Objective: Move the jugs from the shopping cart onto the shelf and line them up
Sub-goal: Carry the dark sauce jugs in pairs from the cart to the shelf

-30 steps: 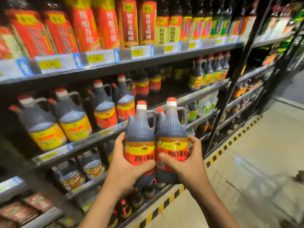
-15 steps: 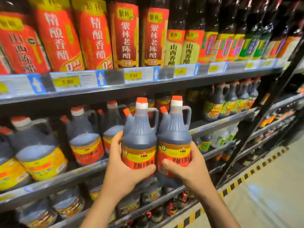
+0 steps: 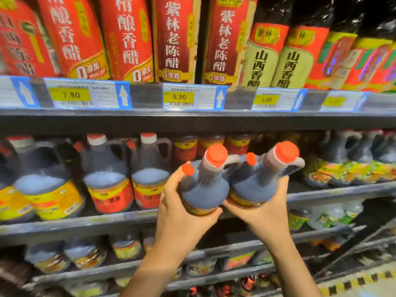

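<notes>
I hold two dark jugs with orange caps side by side in front of the middle shelf. My left hand grips the left jug round its lower body. My right hand grips the right jug from below and the side. Both jugs tilt with their tops leaning toward me and to the right, just above the shelf's front edge. Similar jugs stand in a row on that shelf to the left. The shopping cart is out of view.
The upper shelf holds tall red and dark bottles above price tags. Green-labelled jugs stand at the right of the middle shelf. Lower shelves carry more jugs. Yellow-black floor tape runs at the bottom right.
I have stepped closer to the shelves. Both jugs have moved forward toward the middle shelf and tipped, so their caps now face me.
</notes>
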### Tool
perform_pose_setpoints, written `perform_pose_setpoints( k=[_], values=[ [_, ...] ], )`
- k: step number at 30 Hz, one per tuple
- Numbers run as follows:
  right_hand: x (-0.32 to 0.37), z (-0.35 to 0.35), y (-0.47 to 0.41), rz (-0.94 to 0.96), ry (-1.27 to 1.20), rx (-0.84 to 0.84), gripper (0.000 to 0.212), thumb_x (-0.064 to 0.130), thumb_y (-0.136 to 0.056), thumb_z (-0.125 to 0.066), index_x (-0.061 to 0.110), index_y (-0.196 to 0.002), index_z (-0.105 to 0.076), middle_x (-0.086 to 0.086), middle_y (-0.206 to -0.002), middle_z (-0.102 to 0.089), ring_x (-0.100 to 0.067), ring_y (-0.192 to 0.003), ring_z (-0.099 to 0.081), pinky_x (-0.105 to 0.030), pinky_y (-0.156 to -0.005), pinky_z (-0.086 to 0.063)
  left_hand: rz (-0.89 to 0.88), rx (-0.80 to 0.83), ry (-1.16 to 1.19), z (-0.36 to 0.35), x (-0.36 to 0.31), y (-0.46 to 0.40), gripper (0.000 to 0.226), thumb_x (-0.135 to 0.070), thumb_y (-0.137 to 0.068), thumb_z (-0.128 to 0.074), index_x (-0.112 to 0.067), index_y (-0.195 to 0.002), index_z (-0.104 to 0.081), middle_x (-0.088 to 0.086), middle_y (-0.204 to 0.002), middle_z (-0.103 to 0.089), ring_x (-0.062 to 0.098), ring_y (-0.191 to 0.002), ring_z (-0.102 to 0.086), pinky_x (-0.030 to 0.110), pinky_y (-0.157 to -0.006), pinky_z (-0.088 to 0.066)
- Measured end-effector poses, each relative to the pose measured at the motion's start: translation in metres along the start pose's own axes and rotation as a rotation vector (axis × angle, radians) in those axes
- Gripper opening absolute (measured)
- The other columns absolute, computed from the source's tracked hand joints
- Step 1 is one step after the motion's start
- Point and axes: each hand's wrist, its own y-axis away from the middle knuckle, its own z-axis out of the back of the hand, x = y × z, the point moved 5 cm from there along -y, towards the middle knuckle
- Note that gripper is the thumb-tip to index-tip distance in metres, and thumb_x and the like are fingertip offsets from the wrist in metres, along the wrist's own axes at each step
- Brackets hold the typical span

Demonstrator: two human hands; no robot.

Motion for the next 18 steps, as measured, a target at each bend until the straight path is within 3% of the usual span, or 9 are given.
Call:
perform_pose_setpoints(
  k=[3,7,11,14,18],
  values=[
    [-0.012,0.001,-0.018,0.043,0.053,0.063,0.093,-0.018,-0.055,-0.088,0.03,-0.117,-0.036,0.022,-0.113,-0.068,0.009,-0.104,-0.066,-0.009,-0.084,-0.052,-0.036,-0.07,-0.046,-0.013,0.001,-0.005,0.111,-0.041,-0.057,-0.091,-0.069,-0.134,-0.016,-0.034,-0.142,-0.037,0.015,-0.135,-0.049,0.048,-0.101,-0.05],
    [-0.036,0.009,-0.042,0.051,0.06,0.108,0.09,-0.006,-0.056,-0.094,0.028,-0.118,-0.038,0.008,-0.121,-0.062,0.005,-0.108,-0.065,-0.01,-0.085,-0.05,0.006,-0.132,-0.184,-0.031,0.007,-0.014,0.107,-0.036,-0.058,-0.093,-0.044,-0.139,-0.024,0.001,-0.142,-0.05,0.024,-0.131,-0.054,0.051,-0.095,-0.053],
    [-0.058,0.016,-0.056,-0.01,0.075,0.151,0.092,0.001,-0.055,-0.097,0.032,-0.12,-0.038,0.016,-0.122,-0.058,0.009,-0.111,-0.061,-0.009,-0.084,-0.049,0.122,-0.084,-0.207,-0.049,0.014,-0.021,0.105,-0.034,-0.058,-0.096,-0.048,-0.132,-0.023,-0.004,-0.135,-0.052,0.019,-0.123,-0.057,0.047,-0.093,-0.055],
    [-0.069,0.019,-0.059,-0.033,0.135,0.198,0.086,0.007,-0.052,-0.1,0.033,-0.109,-0.041,0.009,-0.115,-0.06,0.008,-0.107,-0.062,-0.016,-0.083,-0.054,0.186,-0.05,-0.179,-0.055,0.026,-0.023,0.102,-0.031,-0.056,-0.096,-0.047,-0.129,-0.026,-0.012,-0.129,-0.048,0.013,-0.12,-0.056,0.044,-0.092,-0.056],
    [-0.081,0.012,-0.063,-0.094,0.193,0.266,0.083,0.026,-0.05,-0.101,0.032,-0.115,-0.049,0.007,-0.113,-0.064,0.007,-0.106,-0.063,-0.013,-0.083,-0.054,0.261,-0.035,-0.167,-0.056,0.043,-0.03,0.096,-0.037,-0.052,-0.092,-0.036,-0.125,-0.029,-0.003,-0.125,-0.052,0.014,-0.113,-0.06,0.044,-0.088,-0.058]
  ],
)
